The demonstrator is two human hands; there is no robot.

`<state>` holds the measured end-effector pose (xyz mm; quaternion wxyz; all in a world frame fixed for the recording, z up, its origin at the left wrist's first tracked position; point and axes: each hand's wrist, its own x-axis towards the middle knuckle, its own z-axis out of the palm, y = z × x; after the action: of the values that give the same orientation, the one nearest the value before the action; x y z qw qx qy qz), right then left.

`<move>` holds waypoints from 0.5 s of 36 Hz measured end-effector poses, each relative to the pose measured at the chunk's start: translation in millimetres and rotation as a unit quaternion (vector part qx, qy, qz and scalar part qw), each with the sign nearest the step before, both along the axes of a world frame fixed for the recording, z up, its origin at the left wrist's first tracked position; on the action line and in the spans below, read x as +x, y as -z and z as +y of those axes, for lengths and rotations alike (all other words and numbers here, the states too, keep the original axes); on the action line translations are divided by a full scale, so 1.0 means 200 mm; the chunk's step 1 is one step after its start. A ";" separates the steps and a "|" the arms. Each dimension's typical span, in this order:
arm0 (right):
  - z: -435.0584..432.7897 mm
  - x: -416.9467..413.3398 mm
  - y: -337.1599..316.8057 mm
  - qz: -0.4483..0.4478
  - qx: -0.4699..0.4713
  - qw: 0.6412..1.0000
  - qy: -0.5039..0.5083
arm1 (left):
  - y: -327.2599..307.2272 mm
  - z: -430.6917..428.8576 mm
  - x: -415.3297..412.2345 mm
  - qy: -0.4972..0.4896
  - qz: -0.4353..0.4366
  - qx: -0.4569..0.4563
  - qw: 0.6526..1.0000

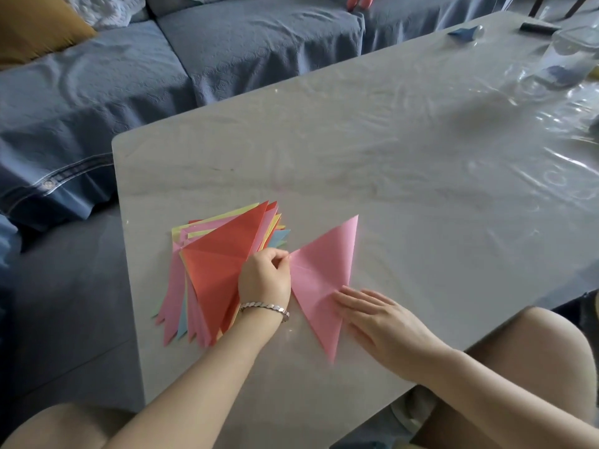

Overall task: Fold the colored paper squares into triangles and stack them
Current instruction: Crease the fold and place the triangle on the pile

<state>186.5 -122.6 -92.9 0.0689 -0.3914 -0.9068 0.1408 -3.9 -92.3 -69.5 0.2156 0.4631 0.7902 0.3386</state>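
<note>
A pale grey table [389,163] stands beside a blue-covered sofa [227,50] bearing a mustard cushion [35,27]. Clear plastic sheeting [557,131] covers the tabletop.

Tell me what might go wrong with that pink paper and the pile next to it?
The left hand pinches only a corner of the pink triangle while the right hand presses it flat; a tug could bend or tear it. The stack lies fanned out under the left wrist, so a nudge may scatter it further.
</note>
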 end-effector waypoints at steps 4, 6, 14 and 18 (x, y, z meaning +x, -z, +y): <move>0.05 0.03 0.03 -0.045 0.016 0.998 0.039 | 0.01 0.01 0.00 0.013 0.027 0.001 1.000; 0.10 0.01 0.02 -0.051 0.031 0.996 0.070 | 0.01 0.01 -0.01 0.014 0.030 0.002 0.999; 0.36 -0.05 0.04 -0.032 0.023 0.984 0.175 | 0.02 0.01 -0.01 0.019 0.027 0.013 0.999; 0.44 -0.05 0.04 -0.042 0.014 0.980 0.195 | 0.02 0.00 -0.01 0.015 0.028 0.013 0.999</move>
<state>177.4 -34.2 -100.0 0.0620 -0.5649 -0.8173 0.0955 -6.7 -91.4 -73.3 0.1928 0.4870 0.7845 0.3321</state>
